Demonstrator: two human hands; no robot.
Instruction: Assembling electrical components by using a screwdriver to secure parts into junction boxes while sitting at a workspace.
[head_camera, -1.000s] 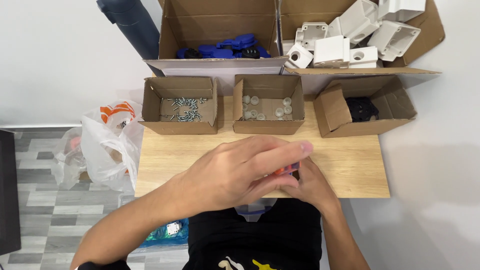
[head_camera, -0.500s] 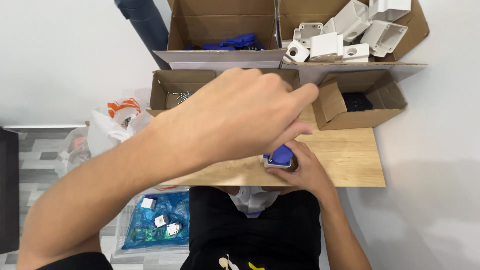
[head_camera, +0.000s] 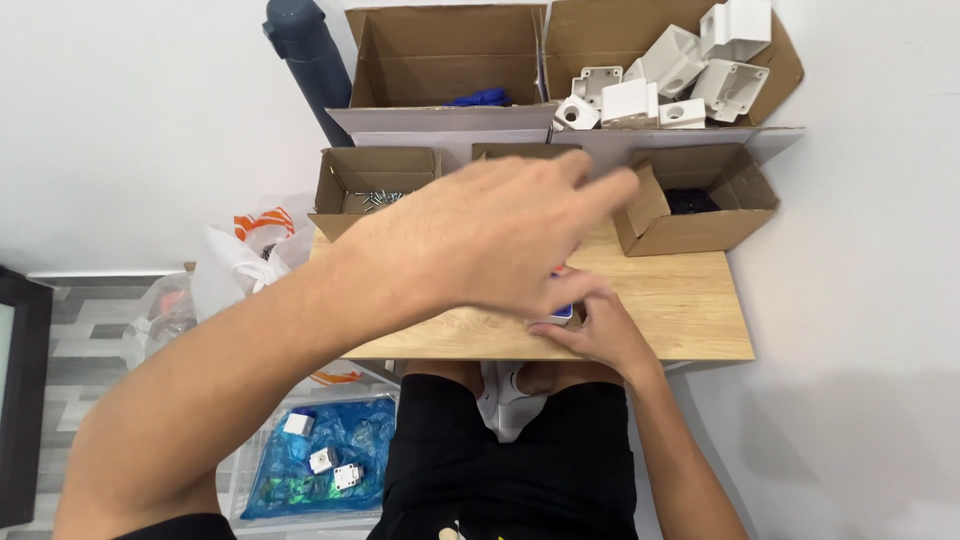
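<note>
Cardboard boxes line a wooden table (head_camera: 690, 300): white plastic brackets (head_camera: 665, 75) fill one, screws (head_camera: 375, 199) another; a blue bag (head_camera: 320, 465) of small white parts lies on the floor

Wooden table (head_camera: 690, 300): three small cardboard boxes (head_camera: 700, 205), small blue-white part (head_camera: 563, 313)
</note>
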